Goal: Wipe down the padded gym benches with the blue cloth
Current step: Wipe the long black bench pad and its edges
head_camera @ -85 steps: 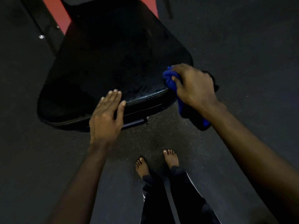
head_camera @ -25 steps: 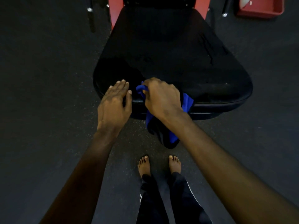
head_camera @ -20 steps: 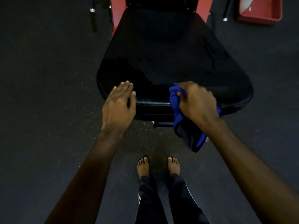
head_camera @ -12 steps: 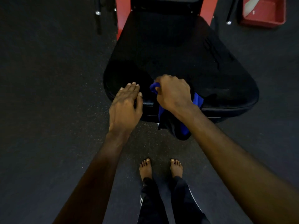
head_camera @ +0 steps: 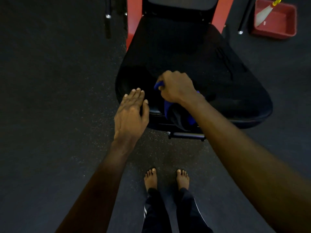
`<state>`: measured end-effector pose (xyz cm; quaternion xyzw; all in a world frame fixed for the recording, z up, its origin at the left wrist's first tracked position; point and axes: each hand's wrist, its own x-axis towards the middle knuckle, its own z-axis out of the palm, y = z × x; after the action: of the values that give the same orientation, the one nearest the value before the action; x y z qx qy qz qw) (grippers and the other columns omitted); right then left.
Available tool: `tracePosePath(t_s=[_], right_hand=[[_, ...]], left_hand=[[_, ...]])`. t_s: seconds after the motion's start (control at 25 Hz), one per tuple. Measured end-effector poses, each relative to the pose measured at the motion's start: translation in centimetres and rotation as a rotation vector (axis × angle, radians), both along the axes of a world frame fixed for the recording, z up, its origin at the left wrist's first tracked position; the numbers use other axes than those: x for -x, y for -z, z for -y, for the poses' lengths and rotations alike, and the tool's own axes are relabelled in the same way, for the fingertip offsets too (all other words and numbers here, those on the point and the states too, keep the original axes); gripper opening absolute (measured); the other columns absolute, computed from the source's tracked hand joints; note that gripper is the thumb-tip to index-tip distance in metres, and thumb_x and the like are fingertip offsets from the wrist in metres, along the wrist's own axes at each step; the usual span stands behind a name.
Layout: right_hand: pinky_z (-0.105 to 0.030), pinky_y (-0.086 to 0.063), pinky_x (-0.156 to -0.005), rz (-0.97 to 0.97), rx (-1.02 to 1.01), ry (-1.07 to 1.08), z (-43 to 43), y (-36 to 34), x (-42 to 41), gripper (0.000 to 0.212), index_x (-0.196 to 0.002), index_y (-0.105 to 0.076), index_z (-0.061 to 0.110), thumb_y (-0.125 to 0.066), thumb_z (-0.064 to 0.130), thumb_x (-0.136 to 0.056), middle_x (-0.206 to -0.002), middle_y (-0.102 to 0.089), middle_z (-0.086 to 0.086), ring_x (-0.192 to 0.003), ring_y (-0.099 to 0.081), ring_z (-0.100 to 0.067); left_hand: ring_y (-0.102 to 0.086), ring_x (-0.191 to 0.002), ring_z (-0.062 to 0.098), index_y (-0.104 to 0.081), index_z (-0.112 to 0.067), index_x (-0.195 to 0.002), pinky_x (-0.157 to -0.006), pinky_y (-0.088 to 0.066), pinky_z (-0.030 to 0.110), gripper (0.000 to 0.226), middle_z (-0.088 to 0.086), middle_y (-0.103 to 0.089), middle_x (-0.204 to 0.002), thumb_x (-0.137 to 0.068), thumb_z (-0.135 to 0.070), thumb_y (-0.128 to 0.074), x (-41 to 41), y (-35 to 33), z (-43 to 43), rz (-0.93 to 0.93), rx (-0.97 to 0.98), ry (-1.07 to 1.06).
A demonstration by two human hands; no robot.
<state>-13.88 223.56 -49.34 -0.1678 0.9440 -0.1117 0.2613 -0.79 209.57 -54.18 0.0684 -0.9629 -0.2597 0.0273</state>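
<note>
Currently the right hand (head_camera: 176,89) sits on the near-left part of the black bench pad (head_camera: 202,52), knuckles up, with the fingers curled under and clamped around a bunch of the blue cloth (head_camera: 167,105). One fold of cloth pokes out at the thumb side of the fist. The rest trails back beneath the wrist and hangs over the pad's near edge, partly in shadow. The right forearm is bare and runs in on a diagonal from the lower right corner, with the wrist roughly straight. The left hand (head_camera: 131,113) is palm down, with fingers straight and close together and the thumb spread toward the right. It holds nothing. Its fingertips lie over the near-left corner of the pad, but this angle does not show whether they press on it. The left forearm comes up from the lower left, and the two hands are near each other but apart. Below the pad's near edge a short black bar (head_camera: 186,136) sticks out. Red frame uprights (head_camera: 133,17) flank the far end of the pad. A red bin (head_camera: 276,31) stands on the dark speckled floor (head_camera: 50,81) at upper right. Two bare feet (head_camera: 151,179) stand just short of the bench, below dark trousers (head_camera: 156,214) with white stripes.
</note>
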Motion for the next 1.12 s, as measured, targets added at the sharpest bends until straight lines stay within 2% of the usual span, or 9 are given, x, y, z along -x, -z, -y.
tracePosePath(t_s=[0.08,0.2,0.28,0.4,0.6,0.72,0.84,1.0,1.12], right_hand=[[-0.038,-0.045,-0.099,0.051,0.012,-0.080,-1.0,-1.0,0.5,0.042,-0.137,-0.059,0.029,-0.060,0.036,-0.096,-0.138,-0.060,-0.005,-0.124,-0.057,-0.030],[-0.046,-0.034,-0.117,0.231,-0.081,-0.010,-4.7,-3.3,-0.5,0.080,-0.158,-0.026,0.030,-0.052,0.068,-0.092,-0.164,-0.027,0.001,-0.145,-0.036,-0.025],[-0.048,-0.033,-0.116,0.171,-0.167,0.018,-4.5,-2.6,-3.9,0.082,-0.158,-0.023,0.032,-0.044,0.074,-0.091,-0.167,-0.020,0.000,-0.148,-0.031,-0.028],[-0.046,-0.041,-0.110,-0.105,-0.169,-0.004,-1.8,-0.3,-6.6,0.062,-0.151,-0.041,0.025,-0.041,0.060,-0.100,-0.161,-0.034,-0.005,-0.144,-0.037,-0.033],[-0.045,-0.048,-0.098,-0.092,-0.136,-0.013,-1.3,0.1,-3.0,0.048,-0.140,-0.054,0.022,-0.041,0.050,-0.103,-0.150,-0.049,0.000,-0.129,-0.054,-0.027],[-0.046,-0.040,-0.110,0.030,-0.022,-0.122,-3.2,-1.3,-3.1,0.068,-0.156,-0.029,0.026,-0.043,0.060,-0.099,-0.162,-0.031,0.001,-0.143,-0.040,-0.023],[-0.046,-0.032,-0.117,0.233,0.109,0.036,-6.7,-3.3,-3.2,0.082,-0.160,-0.010,0.029,-0.051,0.061,-0.096,-0.164,-0.026,0.002,-0.145,-0.035,-0.020],[-0.039,-0.036,-0.113,-0.017,0.054,0.064,-4.7,-1.7,-5.5,0.056,-0.152,-0.038,0.029,-0.048,0.048,-0.101,-0.160,-0.037,-0.001,-0.146,-0.037,-0.024],[-0.042,-0.039,-0.111,0.001,0.067,0.005,-1.5,-0.8,-4.2,0.046,-0.150,-0.043,0.029,-0.046,0.038,-0.104,-0.161,-0.035,-0.004,-0.147,-0.035,-0.027]], left_hand=[[-0.043,-0.143,0.021,-0.054,-0.002,-0.140,-0.122,-0.029,0.040,0.049,0.013,-0.052,-0.147,-0.104,-0.031,-0.038,-0.1,0.0,0.1,-0.018,-0.003,0.001],[-0.044,-0.141,0.021,-0.055,-0.003,-0.140,-0.120,-0.032,0.042,0.050,0.013,-0.053,-0.146,-0.104,-0.032,-0.035,0.0,0.1,0.1,-0.044,-0.005,-0.008],[-0.046,-0.140,0.022,-0.057,-0.002,-0.138,-0.120,-0.033,0.043,0.050,0.013,-0.055,-0.144,-0.103,-0.031,-0.036,0.0,0.3,-0.2,-0.077,-0.014,-0.033],[-0.049,-0.138,0.022,-0.059,-0.002,-0.135,-0.119,-0.034,0.042,0.046,0.013,-0.058,-0.142,-0.103,-0.028,-0.040,-0.2,0.8,-0.4,-0.121,-0.014,-0.058],[-0.050,-0.137,0.020,-0.062,-0.003,-0.134,-0.119,-0.034,0.038,0.041,0.012,-0.059,-0.141,-0.103,-0.024,-0.045,-0.2,1.6,-0.4,-0.183,0.017,-0.057],[-0.049,-0.138,0.020,-0.061,-0.004,-0.135,-0.120,-0.032,0.037,0.041,0.011,-0.058,-0.142,-0.104,-0.025,-0.045,-0.3,1.6,-0.2,-0.171,0.022,-0.043],[-0.048,-0.139,0.019,-0.060,-0.005,-0.136,-0.120,-0.032,0.038,0.041,0.010,-0.057,-0.143,-0.104,-0.025,-0.045,-0.3,1.6,-0.2,-0.155,0.034,-0.044],[-0.053,-0.135,0.021,-0.063,-0.003,-0.132,-0.118,-0.036,0.041,0.038,0.011,-0.060,-0.140,-0.103,-0.021,-0.047,-0.3,2.1,-0.4,-0.226,0.044,-0.072],[-0.053,-0.135,0.022,-0.064,-0.003,-0.132,-0.118,-0.035,0.040,0.037,0.012,-0.059,-0.140,-0.102,-0.019,-0.047,-0.3,2.0,-0.5,-0.209,0.058,-0.074]])
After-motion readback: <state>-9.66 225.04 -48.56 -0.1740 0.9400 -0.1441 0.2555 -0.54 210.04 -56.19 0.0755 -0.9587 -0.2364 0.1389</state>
